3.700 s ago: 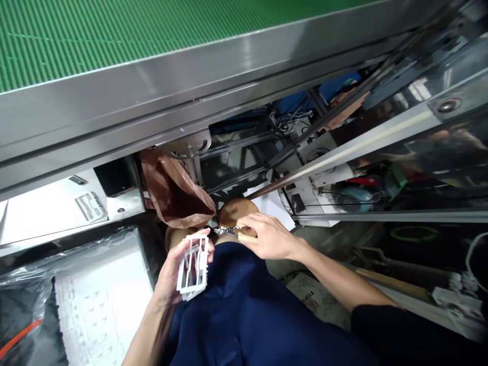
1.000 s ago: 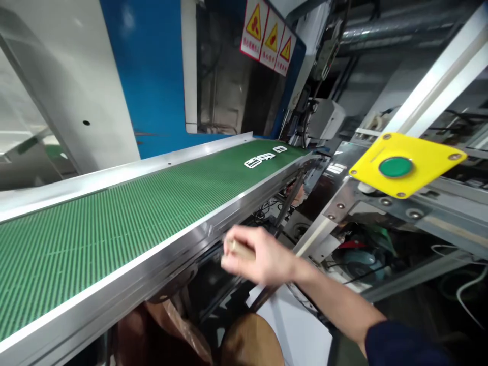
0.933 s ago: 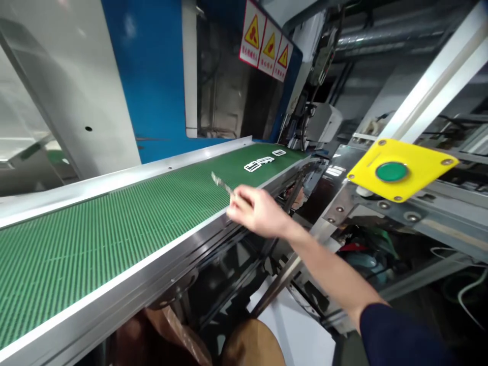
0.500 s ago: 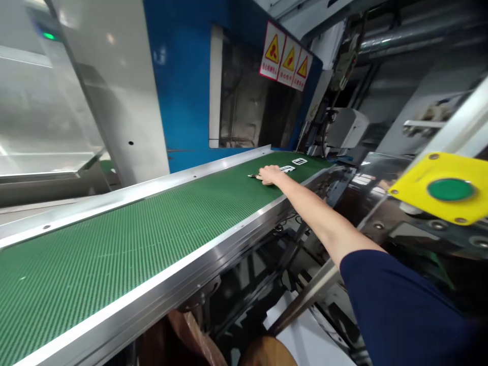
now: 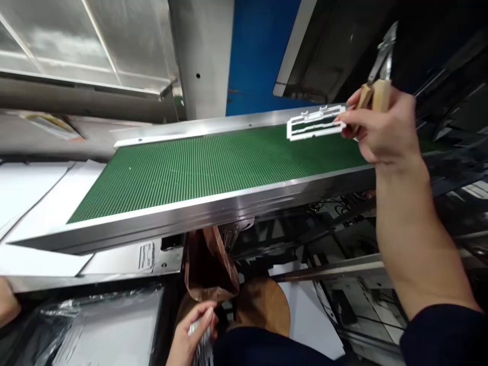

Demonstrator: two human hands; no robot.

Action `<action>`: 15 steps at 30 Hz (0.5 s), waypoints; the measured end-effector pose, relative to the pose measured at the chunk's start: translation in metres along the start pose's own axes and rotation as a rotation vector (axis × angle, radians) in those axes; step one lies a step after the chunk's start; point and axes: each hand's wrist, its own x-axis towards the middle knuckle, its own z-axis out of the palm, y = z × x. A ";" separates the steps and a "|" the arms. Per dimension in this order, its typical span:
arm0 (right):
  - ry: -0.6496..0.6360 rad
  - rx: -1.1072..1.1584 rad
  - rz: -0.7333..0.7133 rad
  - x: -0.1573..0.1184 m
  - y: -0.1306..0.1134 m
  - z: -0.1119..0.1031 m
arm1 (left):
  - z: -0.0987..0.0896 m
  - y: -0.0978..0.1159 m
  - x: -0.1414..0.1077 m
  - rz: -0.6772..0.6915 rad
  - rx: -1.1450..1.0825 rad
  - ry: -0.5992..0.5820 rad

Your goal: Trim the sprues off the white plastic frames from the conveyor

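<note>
Conveyor: green ribbed belt [image 5: 213, 162], running across the view between bright metal rails [image 5: 213, 206].

Hands: set well apart. Right hand [image 5: 394, 127], above the belt's farther stretch, fingers closed on pliers [image 5: 381, 95] with tan handles, tips upward, and pinching one end of a slotted white plastic frame [image 5: 314, 134], raised over the belt. Left hand [image 5: 192, 333], below the near rail, gripping slotted white pieces [image 5: 205, 348], partly hidden.

Tabletop [image 5: 125, 279]: at left, partly beneath the conveyor's end; white sheets [image 5: 49, 259] and one slotted item [image 5: 146, 255], pale.

Below: brown plastic bag [image 5: 209, 272], open; round wooden stool [image 5: 265, 305]; white sheets just beside it. Lower left, clear plastic film [image 5: 64, 307] by a pale stack.

Room: blue machine panel [image 5: 259, 56] beyond the belt, grey panel [image 5: 202, 51] adjoining; dim on the right.

Left edge: part of another person's arm or hand [image 5: 6, 303].
</note>
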 end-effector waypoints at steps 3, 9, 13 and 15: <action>-0.337 0.438 0.033 -0.093 -0.050 0.011 | 0.010 0.012 -0.007 0.185 0.092 -0.059; -0.957 0.932 0.364 -0.236 -0.071 0.080 | 0.013 0.026 -0.026 0.134 0.196 -0.120; -0.977 1.061 0.548 -0.270 -0.057 0.099 | 0.009 0.014 -0.027 0.078 0.245 -0.034; -0.965 1.150 0.616 -0.279 -0.054 0.100 | 0.007 0.007 -0.025 0.059 0.232 -0.033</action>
